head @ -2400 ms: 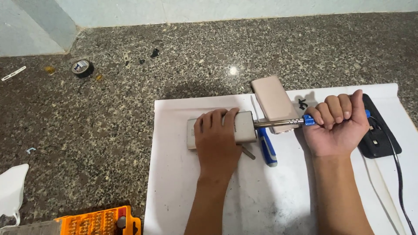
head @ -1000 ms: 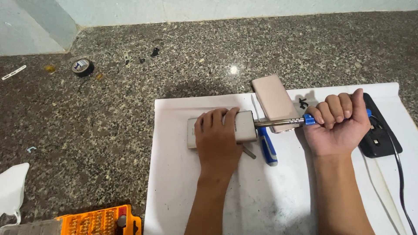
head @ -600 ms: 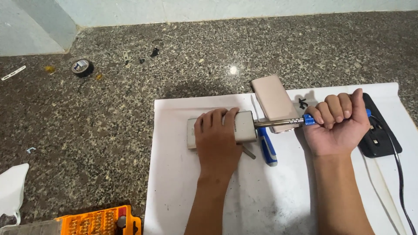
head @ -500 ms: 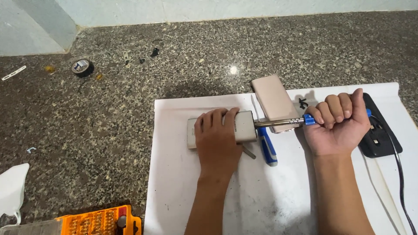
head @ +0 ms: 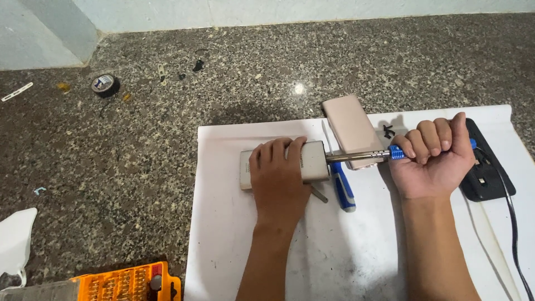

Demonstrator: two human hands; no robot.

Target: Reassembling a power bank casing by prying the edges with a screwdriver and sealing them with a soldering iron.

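Power bank pinned under flat left hand; right hand fists screwdriver.

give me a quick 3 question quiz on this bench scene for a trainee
1. True or false: the left hand lies flat on the beige rectangular device.
2. What does the right hand grip?
A. the roll of black tape
B. a screwdriver with a blue handle
C. the black cable
3. Fill in: the orange bit case sits at the ______ edge of the view, off the white sheet.

Key
1. True.
2. B: the fist closes on the screwdriver, whose metal shaft points at the device's end. The tape lies far off on the granite counter; the cable lies loose.
3. bottom
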